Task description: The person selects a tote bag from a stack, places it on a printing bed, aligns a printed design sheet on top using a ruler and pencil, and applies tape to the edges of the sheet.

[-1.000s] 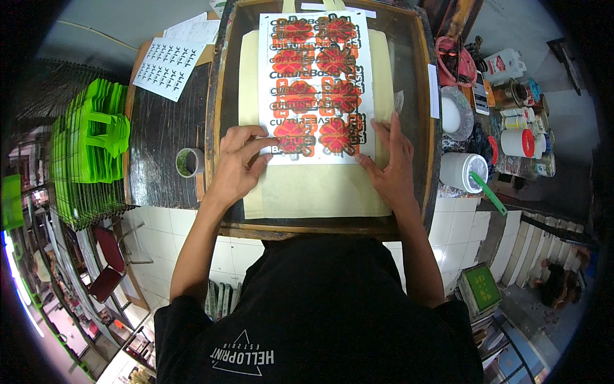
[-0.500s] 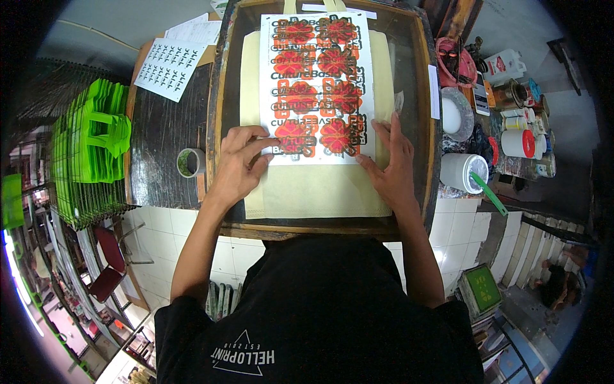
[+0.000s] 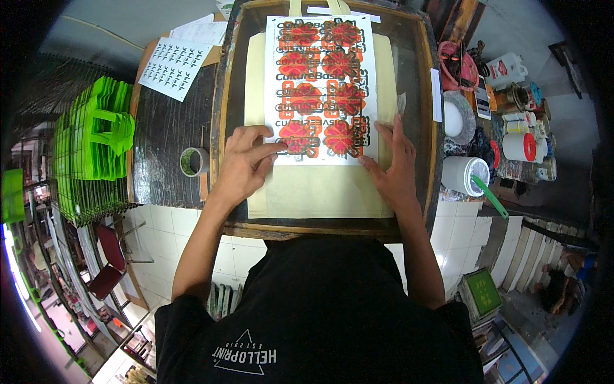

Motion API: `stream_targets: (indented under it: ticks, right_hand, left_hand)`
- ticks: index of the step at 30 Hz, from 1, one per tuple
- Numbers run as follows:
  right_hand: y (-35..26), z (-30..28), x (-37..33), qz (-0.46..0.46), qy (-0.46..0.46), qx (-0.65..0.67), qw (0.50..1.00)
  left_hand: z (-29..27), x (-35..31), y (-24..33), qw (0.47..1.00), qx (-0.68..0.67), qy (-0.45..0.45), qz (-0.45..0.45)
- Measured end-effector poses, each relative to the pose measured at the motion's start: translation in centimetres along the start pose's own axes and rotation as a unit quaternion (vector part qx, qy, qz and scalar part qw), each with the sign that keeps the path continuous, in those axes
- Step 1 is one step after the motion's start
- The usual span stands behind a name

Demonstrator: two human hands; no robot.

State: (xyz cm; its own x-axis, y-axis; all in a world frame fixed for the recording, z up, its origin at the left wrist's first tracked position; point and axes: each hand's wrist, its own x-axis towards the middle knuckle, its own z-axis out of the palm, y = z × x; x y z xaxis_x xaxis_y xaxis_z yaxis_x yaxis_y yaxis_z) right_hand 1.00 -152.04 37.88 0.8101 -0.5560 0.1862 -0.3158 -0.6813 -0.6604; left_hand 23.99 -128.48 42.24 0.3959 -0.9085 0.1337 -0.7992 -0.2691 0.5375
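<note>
A white sheet printed with red flower shapes and black lettering (image 3: 334, 157) lies on a pale yellow fabric bag (image 3: 320, 192). The bag is spread flat on a dark wood-framed glass table (image 3: 231, 128), its handles at the far end. At the sheet's lower left corner is my left hand (image 3: 246, 160), index finger stretched onto the paper and thumb near the edge, the other fingers bent. My right hand (image 3: 395, 163) is spread at the lower right corner, with its thumb on the edge and its fingers along the sheet's right side. Both hands touch without grasping.
Left of the table, a tape roll (image 3: 194, 162) and a printed sheet (image 3: 176, 67) rest on a black surface. Green bags (image 3: 96, 141) fill a wire rack. On the right stand a white tub (image 3: 462, 176) with a green-handled tool, several jars (image 3: 518, 147) and a phone (image 3: 482, 102).
The whole view has shifted slightly, so the table and bag appear a little farther right. My left index finger reaches slightly lower across the sheet's corner. My right hand stays at its corner.
</note>
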Motion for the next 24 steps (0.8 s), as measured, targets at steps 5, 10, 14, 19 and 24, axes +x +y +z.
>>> stream_targets:
  ticks: [5, 10, 14, 19, 24]
  right_hand:
    - [-2.0, -0.5, 0.4, -0.007, -0.003, -0.050, 0.999]
    - [-3.3, 0.2, 0.0, -0.030, 0.008, -0.062, 0.998]
    - [-4.0, 0.2, 0.0, -0.026, 0.019, -0.073, 0.997]
    - [-4.9, 1.6, 0.1, -0.137, 0.035, -0.074, 0.987]
    - [-5.9, 2.3, 0.1, -0.174, 0.014, -0.106, 0.979]
  left_hand:
    - [-0.5, 0.1, 0.9, 1.000, 0.016, -0.013, -0.003]
    - [-0.1, 0.0, 1.7, 0.996, 0.088, 0.003, 0.011]
    - [0.2, -0.2, 2.1, 0.992, 0.124, 0.020, 0.005]
    - [0.6, -0.3, 2.2, 0.988, 0.146, 0.027, 0.029]
    - [1.0, -0.3, 1.8, 0.985, 0.157, 0.050, 0.058]
